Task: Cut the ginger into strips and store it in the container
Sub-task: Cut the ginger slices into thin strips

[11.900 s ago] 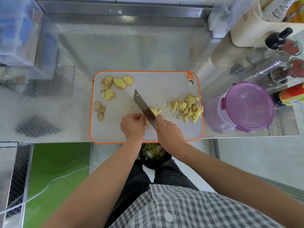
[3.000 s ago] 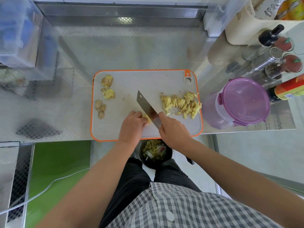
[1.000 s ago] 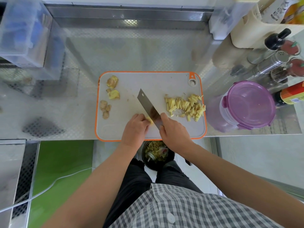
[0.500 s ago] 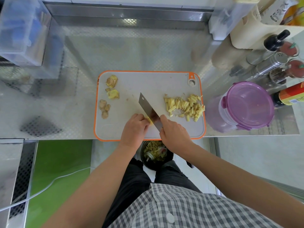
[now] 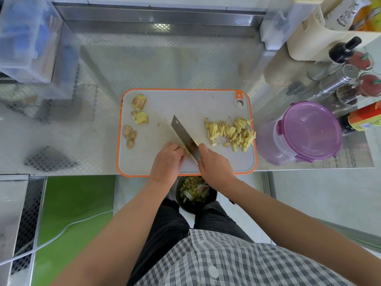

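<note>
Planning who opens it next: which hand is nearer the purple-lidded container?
Right. The right hand, gripping the knife, is on the blade's side facing the container; the left hand, holding a ginger piece, is across the blade, farther away.

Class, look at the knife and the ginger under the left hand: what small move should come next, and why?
Probably one downward cut: the right hand grips the knife, its blade against the ginger piece that the left hand pins on the cutting board.
</note>
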